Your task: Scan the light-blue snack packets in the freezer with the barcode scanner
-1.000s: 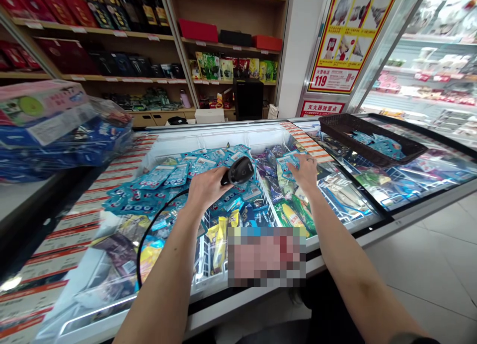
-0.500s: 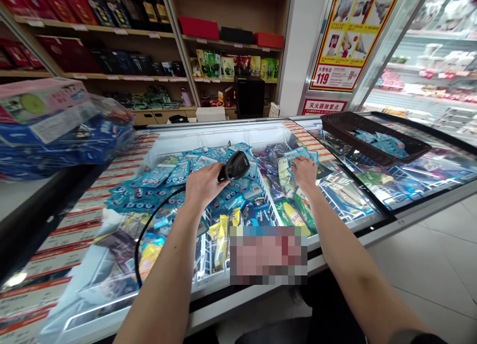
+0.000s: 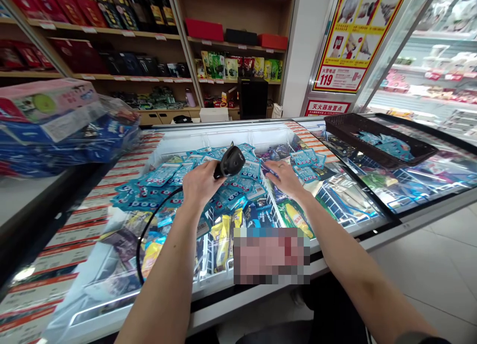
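Note:
A black corded barcode scanner (image 3: 231, 161) is gripped in my left hand (image 3: 201, 182), its head tilted up above a heap of blue packets (image 3: 158, 176). The cord trails down past my left forearm. My right hand (image 3: 285, 177) has its fingers stretched out toward the heap and holds nothing that I can see. Just right of that hand lie a few more blue packets (image 3: 307, 165) on the freezer's glass top. Beneath the right wrist, packs with a corn picture (image 3: 296, 217) show inside the freezer.
Chest freezer (image 3: 223, 294) with wire baskets of wrapped goods spans the front. A dark brown tray (image 3: 335, 128) with blue packets stands at right. Plastic-wrapped boxes (image 3: 55, 135) stand at left. Shelves (image 3: 238, 48) with bottles and boxes rise behind. One front patch is pixelated.
My right hand has let go of a blue packet, which now lies with others on the right, and has moved left toward the heap. The scanner stays in my left hand.

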Motion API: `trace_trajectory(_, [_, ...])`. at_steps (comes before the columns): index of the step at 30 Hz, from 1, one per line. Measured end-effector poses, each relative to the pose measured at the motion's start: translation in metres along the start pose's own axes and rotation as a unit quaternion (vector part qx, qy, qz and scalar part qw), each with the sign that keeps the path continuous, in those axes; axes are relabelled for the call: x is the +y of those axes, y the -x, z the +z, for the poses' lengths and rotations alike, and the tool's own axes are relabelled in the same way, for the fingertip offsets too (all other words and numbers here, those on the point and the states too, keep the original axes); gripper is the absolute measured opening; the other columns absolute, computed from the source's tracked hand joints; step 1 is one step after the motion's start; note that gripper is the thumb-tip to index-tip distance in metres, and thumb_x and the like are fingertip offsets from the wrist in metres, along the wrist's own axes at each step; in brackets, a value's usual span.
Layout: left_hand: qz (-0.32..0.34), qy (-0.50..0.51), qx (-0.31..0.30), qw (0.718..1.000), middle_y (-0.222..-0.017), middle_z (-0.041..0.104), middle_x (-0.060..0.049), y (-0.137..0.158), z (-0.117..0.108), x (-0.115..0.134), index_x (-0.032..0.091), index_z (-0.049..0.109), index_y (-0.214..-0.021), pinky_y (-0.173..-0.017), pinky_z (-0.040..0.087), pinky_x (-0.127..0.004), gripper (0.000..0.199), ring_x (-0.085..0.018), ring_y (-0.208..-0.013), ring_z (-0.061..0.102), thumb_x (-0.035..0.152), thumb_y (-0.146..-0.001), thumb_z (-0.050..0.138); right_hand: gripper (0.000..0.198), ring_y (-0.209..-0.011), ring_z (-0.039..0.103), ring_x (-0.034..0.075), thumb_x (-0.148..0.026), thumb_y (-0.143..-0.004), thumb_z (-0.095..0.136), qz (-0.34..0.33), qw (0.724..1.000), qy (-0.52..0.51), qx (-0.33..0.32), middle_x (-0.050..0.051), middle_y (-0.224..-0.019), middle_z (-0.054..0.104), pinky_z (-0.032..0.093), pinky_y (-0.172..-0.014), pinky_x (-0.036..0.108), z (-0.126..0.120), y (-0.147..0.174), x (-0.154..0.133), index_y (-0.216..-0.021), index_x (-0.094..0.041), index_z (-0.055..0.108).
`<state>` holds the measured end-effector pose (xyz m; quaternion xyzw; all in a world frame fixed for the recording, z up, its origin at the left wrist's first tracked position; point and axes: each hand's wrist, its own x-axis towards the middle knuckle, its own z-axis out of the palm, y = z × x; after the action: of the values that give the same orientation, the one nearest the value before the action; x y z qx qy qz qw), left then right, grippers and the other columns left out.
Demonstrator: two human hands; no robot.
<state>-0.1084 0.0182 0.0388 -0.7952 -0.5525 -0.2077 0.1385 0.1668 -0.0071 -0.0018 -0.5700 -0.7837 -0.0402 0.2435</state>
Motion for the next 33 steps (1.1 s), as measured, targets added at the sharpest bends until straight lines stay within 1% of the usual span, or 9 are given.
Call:
trace_trajectory(4, [-0.006, 0.001, -0.005, 1.000, -0.101, 0.068, -0.006, 0.000, -0.002, 0.000, 0.025, 0.058, -0.106, -0.059, 0.039, -0.029, 0.035, -0.025, -0.089, 0.062, 0.047, -0.081, 0.049, 0.042, -0.128, 0.039, 0.021, -0.044, -0.092, 0.042, -0.083, 0.993, -0.030, -0.078, -0.001, -0.139, 0.047, 0.029, -0.104, 0.039, 0.008, 0.000, -0.009, -0.132, -0.032, 0.048])
trace_trajectory(8, [-0.008, 0.001, -0.015, 1.000, -0.101, 0.068, -0.007, 0.000, -0.003, 0.001, 0.024, 0.058, -0.107, -0.060, 0.039, -0.029, 0.036, -0.025, -0.090, 0.062, 0.047, -0.081, 0.048, 0.036, -0.117, 0.050, 0.020, -0.046, -0.092, 0.041, -0.035, 0.997, -0.029, -0.061, 0.002, -0.120, 0.062, 0.032, -0.100, 0.037, 0.006, 0.000, 0.002, -0.113, -0.027, 0.063])
trace_trajectory(11, [-0.001, 0.003, -0.019, 1.000, -0.104, 0.067, -0.006, 0.000, -0.003, 0.000, 0.025, 0.056, -0.111, -0.060, 0.039, -0.029, 0.038, -0.025, -0.091, 0.062, 0.047, -0.081, 0.048, 0.043, -0.109, 0.053, 0.022, -0.053, -0.086, 0.049, 0.004, 0.999, -0.009, -0.036, 0.005, -0.114, 0.063, 0.036, -0.096, 0.037, 0.005, 0.001, 0.010, -0.118, -0.026, 0.060])
trace_trajectory(13, [0.004, 0.002, -0.020, 1.000, -0.104, 0.067, -0.006, 0.000, -0.002, 0.000, 0.025, 0.056, -0.112, -0.059, 0.039, -0.030, 0.039, -0.026, -0.091, 0.062, 0.047, -0.081, 0.048, 0.047, -0.108, 0.053, 0.022, -0.054, -0.084, 0.052, -0.003, 0.999, 0.001, -0.038, 0.005, -0.115, 0.061, 0.037, -0.095, 0.036, 0.005, 0.001, 0.012, -0.123, -0.028, 0.056])
trace_trajectory(17, [0.010, -0.003, -0.020, 1.000, -0.101, 0.068, -0.006, 0.000, -0.001, -0.001, 0.025, 0.056, -0.110, -0.057, 0.038, -0.030, 0.038, -0.026, -0.088, 0.062, 0.047, -0.081, 0.048, 0.032, -0.108, 0.052, 0.020, -0.036, -0.091, 0.047, -0.011, 0.998, 0.021, -0.056, 0.004, -0.118, 0.058, 0.038, -0.095, 0.034, 0.004, 0.003, 0.019, -0.121, -0.031, 0.059])
trace_trajectory(21, [0.013, -0.007, -0.025, 1.000, -0.102, 0.068, -0.005, -0.001, -0.001, 0.001, 0.025, 0.057, -0.108, -0.057, 0.038, -0.030, 0.036, -0.026, -0.088, 0.062, 0.047, -0.081, 0.048, 0.036, -0.108, 0.052, 0.019, -0.020, -0.090, 0.041, 0.042, 0.997, 0.032, -0.052, 0.004, -0.122, 0.057, 0.038, -0.096, 0.033, 0.003, 0.005, 0.024, -0.121, -0.027, 0.059])
trace_trajectory(24, [0.020, -0.002, -0.026, 0.999, -0.105, 0.067, -0.005, 0.000, -0.001, 0.003, 0.025, 0.057, -0.109, -0.059, 0.039, -0.030, 0.036, -0.026, -0.090, 0.062, 0.047, -0.081, 0.048, 0.039, -0.112, 0.050, 0.024, -0.035, -0.092, 0.040, 0.089, 0.995, 0.044, -0.030, 0.008, -0.122, 0.057, 0.038, -0.095, 0.036, 0.007, 0.004, 0.021, -0.125, -0.021, 0.054])
trace_trajectory(28, [0.028, 0.003, -0.031, 0.999, -0.107, 0.067, -0.005, 0.000, -0.001, 0.005, 0.025, 0.057, -0.110, -0.063, 0.040, -0.031, 0.036, -0.025, -0.094, 0.062, 0.045, -0.081, 0.049, 0.057, -0.115, 0.047, 0.029, -0.058, -0.085, 0.045, 0.118, 0.991, 0.054, -0.023, 0.014, -0.119, 0.057, 0.037, -0.095, 0.040, 0.013, 0.001, 0.018, -0.121, -0.015, 0.055])
trace_trajectory(33, [0.049, 0.015, -0.036, 0.998, -0.108, 0.067, -0.005, 0.000, 0.003, 0.005, 0.026, 0.056, -0.111, -0.064, 0.040, -0.030, 0.037, -0.025, -0.097, 0.061, 0.046, -0.081, 0.049, 0.056, -0.102, 0.055, 0.027, -0.056, -0.079, 0.056, 0.164, 0.986, -0.018, 0.015, 0.011, -0.104, 0.063, 0.041, -0.087, 0.036, 0.011, 0.002, 0.025, -0.118, -0.015, 0.051])
